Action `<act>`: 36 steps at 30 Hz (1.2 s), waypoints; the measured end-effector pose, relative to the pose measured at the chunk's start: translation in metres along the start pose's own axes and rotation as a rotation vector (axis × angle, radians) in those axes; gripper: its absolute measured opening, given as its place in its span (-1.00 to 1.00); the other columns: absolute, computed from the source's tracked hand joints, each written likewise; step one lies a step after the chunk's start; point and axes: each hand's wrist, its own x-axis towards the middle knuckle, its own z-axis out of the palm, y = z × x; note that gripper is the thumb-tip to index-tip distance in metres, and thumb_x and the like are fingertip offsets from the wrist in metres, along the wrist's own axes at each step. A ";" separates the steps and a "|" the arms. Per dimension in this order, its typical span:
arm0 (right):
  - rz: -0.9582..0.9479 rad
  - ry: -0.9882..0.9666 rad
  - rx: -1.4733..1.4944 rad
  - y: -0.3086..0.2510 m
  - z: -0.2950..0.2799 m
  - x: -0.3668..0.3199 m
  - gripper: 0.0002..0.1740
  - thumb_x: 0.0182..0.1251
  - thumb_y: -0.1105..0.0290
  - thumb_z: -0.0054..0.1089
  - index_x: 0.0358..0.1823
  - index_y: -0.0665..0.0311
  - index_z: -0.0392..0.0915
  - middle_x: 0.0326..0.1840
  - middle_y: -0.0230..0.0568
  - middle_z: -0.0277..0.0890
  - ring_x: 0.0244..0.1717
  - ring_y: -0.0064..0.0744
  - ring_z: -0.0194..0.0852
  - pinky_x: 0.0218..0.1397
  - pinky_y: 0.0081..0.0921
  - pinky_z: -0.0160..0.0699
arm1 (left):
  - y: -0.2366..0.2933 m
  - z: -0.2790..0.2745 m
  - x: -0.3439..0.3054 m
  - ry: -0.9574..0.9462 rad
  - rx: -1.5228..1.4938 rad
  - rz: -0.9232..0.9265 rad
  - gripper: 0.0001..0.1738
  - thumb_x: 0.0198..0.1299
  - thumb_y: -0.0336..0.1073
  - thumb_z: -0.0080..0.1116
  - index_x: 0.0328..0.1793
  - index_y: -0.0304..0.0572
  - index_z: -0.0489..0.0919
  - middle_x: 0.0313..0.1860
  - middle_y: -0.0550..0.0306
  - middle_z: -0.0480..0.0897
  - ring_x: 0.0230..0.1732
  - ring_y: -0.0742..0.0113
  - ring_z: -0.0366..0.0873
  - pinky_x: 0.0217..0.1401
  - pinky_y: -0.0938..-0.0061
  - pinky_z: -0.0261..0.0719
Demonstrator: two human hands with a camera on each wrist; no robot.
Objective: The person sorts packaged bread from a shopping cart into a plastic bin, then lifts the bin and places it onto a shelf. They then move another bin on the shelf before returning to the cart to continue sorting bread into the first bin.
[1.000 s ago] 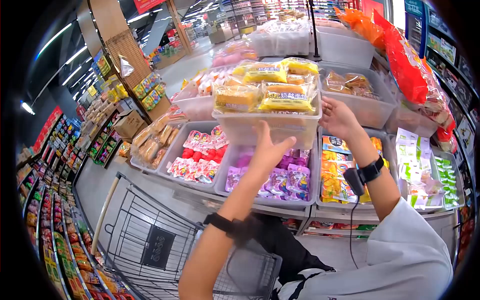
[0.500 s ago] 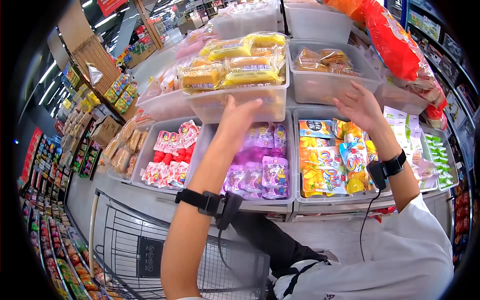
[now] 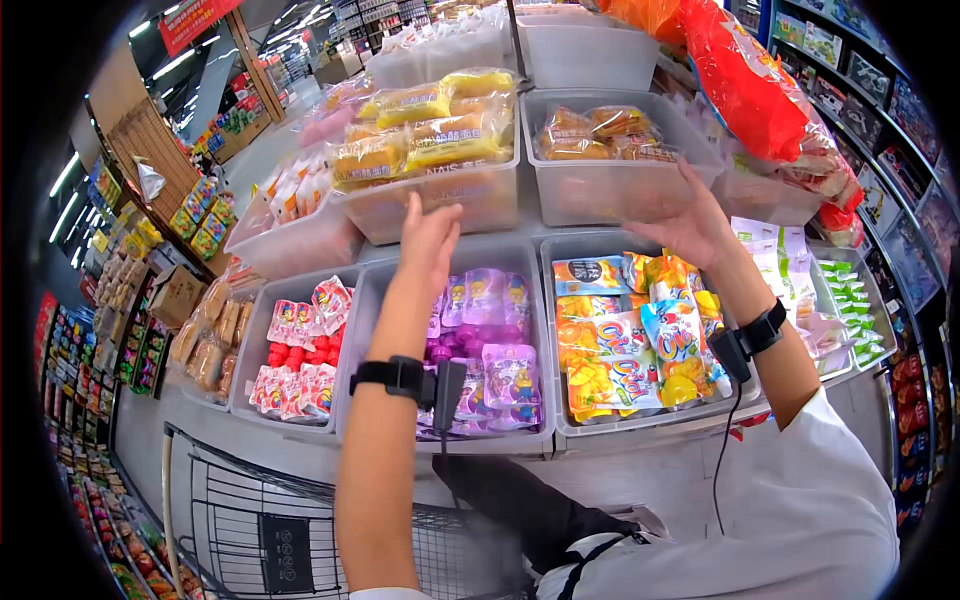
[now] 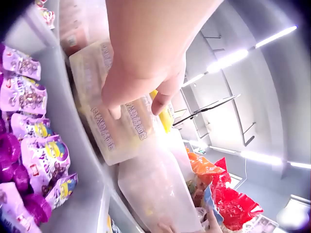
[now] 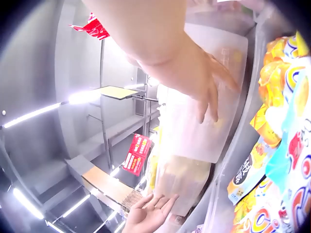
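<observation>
The left hand [image 3: 428, 240], fingers extended, is at the front wall of a translucent bin [image 3: 470, 205] of yellow-wrapped bread [image 3: 450, 140]. In the left wrist view the left hand [image 4: 141, 82] covers part of that bin's wall [image 4: 116, 150]; firm contact cannot be told. At the front of the neighbouring bin [image 3: 590, 190], which holds a few brown bread packs [image 3: 600, 135], the right hand [image 3: 690, 225] has its fingers spread. The right wrist view shows the right hand [image 5: 194, 77] over that bin's pale wall [image 5: 194, 136], curled round nothing.
Lower bins hold red-and-white packs [image 3: 300, 345], purple pouches [image 3: 500, 375] and orange-yellow bags [image 3: 625, 355]. A shopping cart [image 3: 235, 500] stands at the lower left. Large red bags [image 3: 745, 90] lean at the upper right, and snack shelves [image 3: 900, 200] line the right side.
The yellow-bread bin, held raised earlier, now sits lower beside the brown-bread bin. The right hand has left its side and moved to the neighbouring bin's front. The head view has shifted.
</observation>
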 end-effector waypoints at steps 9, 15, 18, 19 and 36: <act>-1.122 0.030 -1.796 -0.010 0.029 -0.012 -0.41 0.03 0.37 0.52 0.14 0.27 0.54 0.07 -0.07 0.57 0.20 -0.10 0.53 0.24 -0.28 0.50 | 0.055 0.039 -0.158 -0.228 0.437 0.212 -0.63 0.31 -0.46 0.15 0.24 -0.34 0.57 0.06 -0.04 0.69 0.01 0.18 0.69 0.13 0.37 0.64; -1.216 0.113 -2.177 -0.014 -0.009 0.028 -0.37 -0.08 0.31 0.52 0.11 0.19 0.52 -0.02 -0.12 0.57 0.14 -0.04 0.49 0.25 -0.13 0.33 | 0.097 0.060 -0.291 -0.551 -0.068 0.588 -0.77 0.14 -0.49 0.28 -0.53 -0.22 0.48 -0.59 0.17 0.56 -0.56 0.29 0.53 -0.53 0.45 0.39; -1.080 0.108 -2.177 -0.014 -0.007 0.020 -0.45 -0.08 0.31 0.50 0.00 0.19 0.52 -0.09 -0.21 0.57 0.08 -0.07 0.51 0.16 -0.12 0.35 | 0.118 0.053 -0.314 -0.863 -0.175 0.456 -0.73 0.21 -0.17 0.46 -0.08 -0.09 0.67 -0.17 0.26 0.71 -0.23 0.32 0.54 -0.19 0.46 0.31; -1.004 0.118 -2.163 -0.014 -0.002 0.024 -0.50 -0.08 0.31 0.49 -0.06 0.19 0.51 -0.14 -0.25 0.57 0.04 -0.08 0.51 0.11 -0.13 0.35 | 0.121 0.051 -0.321 -0.850 -0.156 0.476 -0.73 0.21 -0.17 0.46 -0.08 -0.09 0.67 -0.17 0.26 0.71 -0.23 0.32 0.54 -0.19 0.46 0.31; -1.056 0.089 -1.954 -0.010 0.041 -0.053 -0.53 -0.27 0.40 0.56 -0.26 0.22 0.50 -0.31 -0.31 0.57 -0.14 -0.12 0.54 -0.06 -0.20 0.33 | 0.134 0.060 -0.408 -0.655 -0.291 0.706 -0.91 0.24 -0.39 0.35 -0.33 -0.01 0.71 -0.30 0.32 0.71 -0.26 0.33 0.48 -0.22 0.42 0.21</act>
